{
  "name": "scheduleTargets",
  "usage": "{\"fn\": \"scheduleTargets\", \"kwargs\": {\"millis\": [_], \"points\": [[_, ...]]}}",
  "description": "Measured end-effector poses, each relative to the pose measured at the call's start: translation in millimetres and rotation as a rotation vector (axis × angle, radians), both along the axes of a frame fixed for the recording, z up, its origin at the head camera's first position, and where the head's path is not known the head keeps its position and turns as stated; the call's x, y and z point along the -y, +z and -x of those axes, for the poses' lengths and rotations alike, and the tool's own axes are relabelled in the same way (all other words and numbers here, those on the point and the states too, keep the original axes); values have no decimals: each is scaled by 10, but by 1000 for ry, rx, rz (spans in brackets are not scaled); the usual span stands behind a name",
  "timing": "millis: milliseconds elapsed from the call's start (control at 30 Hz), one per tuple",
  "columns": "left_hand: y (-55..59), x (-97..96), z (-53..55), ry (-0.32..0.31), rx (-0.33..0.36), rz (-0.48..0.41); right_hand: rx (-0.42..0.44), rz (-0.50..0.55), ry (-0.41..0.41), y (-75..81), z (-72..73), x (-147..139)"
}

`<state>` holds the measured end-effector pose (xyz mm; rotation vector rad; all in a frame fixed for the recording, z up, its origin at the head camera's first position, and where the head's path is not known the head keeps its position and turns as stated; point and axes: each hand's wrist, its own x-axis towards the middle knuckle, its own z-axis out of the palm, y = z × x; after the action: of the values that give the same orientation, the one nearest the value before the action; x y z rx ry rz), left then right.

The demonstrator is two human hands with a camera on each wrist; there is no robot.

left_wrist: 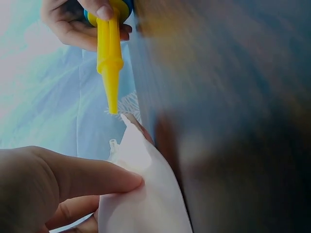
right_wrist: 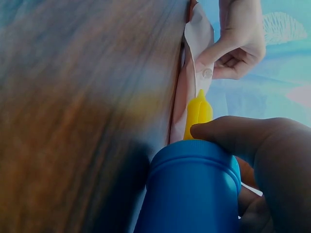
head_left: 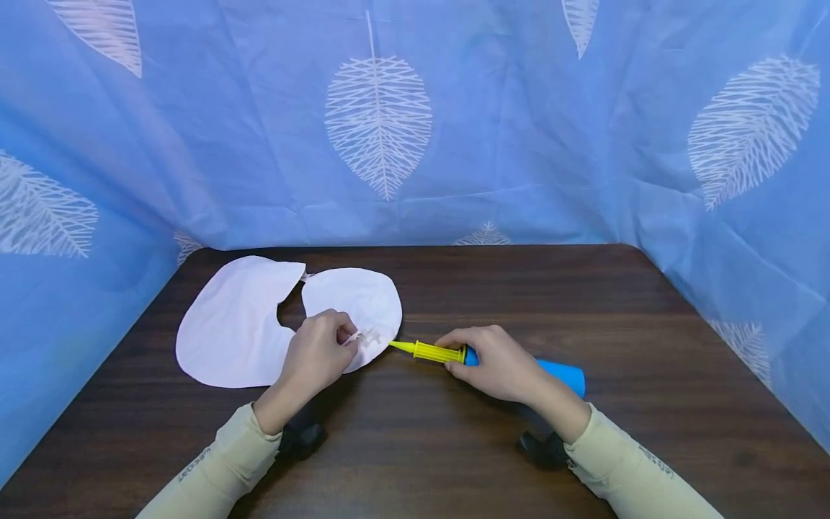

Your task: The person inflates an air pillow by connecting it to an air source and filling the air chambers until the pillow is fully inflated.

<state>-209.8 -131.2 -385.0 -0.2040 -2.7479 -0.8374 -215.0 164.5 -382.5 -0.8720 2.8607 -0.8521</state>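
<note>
On the left of the table lies a flat, limp white inflatable (head_left: 233, 328), made of two rounded lobes joined by a narrow strip. My left hand (head_left: 319, 347) pinches it at the smaller lobe, close to a small clear valve (left_wrist: 113, 144). In my right hand (head_left: 498, 362) is a hand pump with a blue barrel (head_left: 565, 376) and a yellow nozzle (head_left: 436, 352). The nozzle tip points left towards the valve. A gap separates tip and valve in the left wrist view.
The dark wooden table (head_left: 648, 346) runs back to a blue curtain (head_left: 506, 130) with white leaf prints, which stands along its far and side edges. Black wrist-worn devices (head_left: 303, 438) sit under both forearms, close above the tabletop.
</note>
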Motion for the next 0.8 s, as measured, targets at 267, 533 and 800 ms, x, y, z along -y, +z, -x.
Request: {"fn": "scheduleTargets", "kwargs": {"millis": [267,533,800], "points": [[-11,1,-26,6,8,-15,8,7,8,15,-27,16],[-25,-13,-13,11,5,-14,-15,7,10,18,-39,11],[-25,-12,-11,10,32,-25,-12,15,18,21,-34,25]]}}
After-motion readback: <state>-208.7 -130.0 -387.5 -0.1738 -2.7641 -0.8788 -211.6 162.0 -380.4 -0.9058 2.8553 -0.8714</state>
